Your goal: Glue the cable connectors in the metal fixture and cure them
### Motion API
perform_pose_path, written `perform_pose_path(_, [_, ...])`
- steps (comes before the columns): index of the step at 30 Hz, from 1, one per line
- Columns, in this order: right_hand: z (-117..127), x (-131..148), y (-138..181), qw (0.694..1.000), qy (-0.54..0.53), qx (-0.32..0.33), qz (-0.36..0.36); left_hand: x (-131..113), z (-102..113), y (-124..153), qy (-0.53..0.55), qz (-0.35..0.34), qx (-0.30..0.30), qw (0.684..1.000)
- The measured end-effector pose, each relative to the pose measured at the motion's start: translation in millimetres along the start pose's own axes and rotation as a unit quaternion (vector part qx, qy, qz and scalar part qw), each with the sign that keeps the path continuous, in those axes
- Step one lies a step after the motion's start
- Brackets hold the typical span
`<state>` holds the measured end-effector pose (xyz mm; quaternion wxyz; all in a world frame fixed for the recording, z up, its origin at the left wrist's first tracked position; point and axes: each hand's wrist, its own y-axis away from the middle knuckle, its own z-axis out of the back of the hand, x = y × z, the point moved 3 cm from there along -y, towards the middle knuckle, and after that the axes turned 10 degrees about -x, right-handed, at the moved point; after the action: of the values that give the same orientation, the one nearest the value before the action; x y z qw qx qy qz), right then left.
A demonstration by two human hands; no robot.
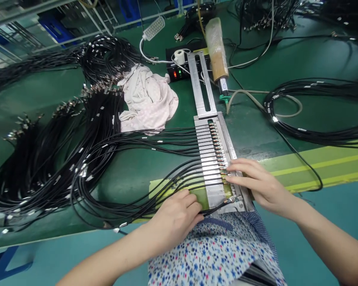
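Note:
A metal fixture point(211, 180) lies near the table's front edge. Black cables point(185, 152) run side by side into its slots, their metal-tipped ends point(217, 143) lined up along the right part. My left hand point(177, 216) is closed around a few black cables below the row; its fingertips are partly hidden. The ends of these loose cables point(217, 207) rest over the fixture's near end. My right hand point(261, 184) has its fingers stretched out, with two fingertips at the cable ends in the lower slots. Its thumb is out of sight.
Large black cable bundles point(92, 119) cover the table's left side, beside a crumpled cloth point(150, 97). Behind the fixture are a black box with lit switches point(179, 73), a small lamp point(154, 28) and a wrapped tool point(217, 51). A coiled cable bundle point(304, 129) lies right.

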<state>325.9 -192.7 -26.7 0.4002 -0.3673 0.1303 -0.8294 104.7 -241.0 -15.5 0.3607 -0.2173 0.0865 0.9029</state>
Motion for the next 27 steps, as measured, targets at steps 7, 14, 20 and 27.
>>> perform_pose_path(7, [-1,37,-6,0.997,-0.041,0.069,-0.003,7,2,-7,0.007,0.042,-0.015,0.999])
perform_pose_path(14, [3,36,16,0.999,-0.007,0.036,-0.013,21,13,-14,-0.023,0.050,-0.062,0.997])
perform_pose_path(20, [22,25,27,0.999,-0.006,-0.040,-0.031,18,15,-16,0.015,0.052,-0.043,0.998])
perform_pose_path(27, [19,17,17,0.997,-0.033,-0.058,-0.039,18,7,-10,0.035,0.045,-0.046,0.997])
